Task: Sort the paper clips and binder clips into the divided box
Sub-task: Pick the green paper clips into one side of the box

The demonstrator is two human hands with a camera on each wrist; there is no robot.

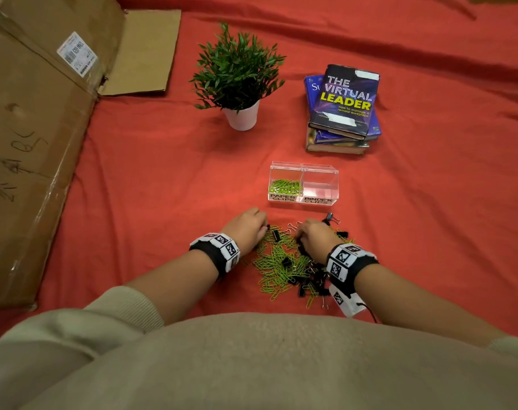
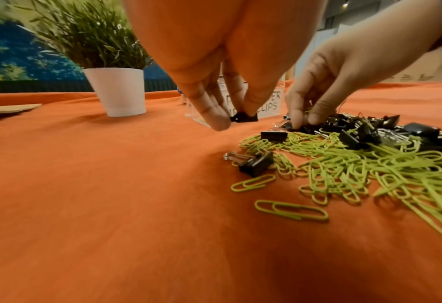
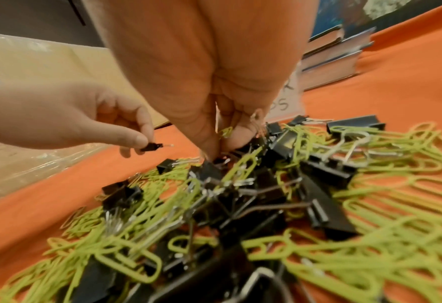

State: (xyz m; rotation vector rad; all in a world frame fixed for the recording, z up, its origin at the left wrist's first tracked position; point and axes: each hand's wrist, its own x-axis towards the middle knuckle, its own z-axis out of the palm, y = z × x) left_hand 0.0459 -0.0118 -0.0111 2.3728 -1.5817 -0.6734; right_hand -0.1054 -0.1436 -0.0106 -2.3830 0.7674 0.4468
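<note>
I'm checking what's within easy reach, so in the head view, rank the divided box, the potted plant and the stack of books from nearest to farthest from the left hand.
From the left hand:
1. Divided box, just ahead and to its right.
2. Potted plant, straight ahead, further back.
3. Stack of books, far back on the right.

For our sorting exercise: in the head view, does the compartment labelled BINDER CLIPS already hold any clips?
No. The BINDER CLIPS compartment of the divided box looks empty, while green paper clips lie only in the PAPER CLIPS side.
</note>
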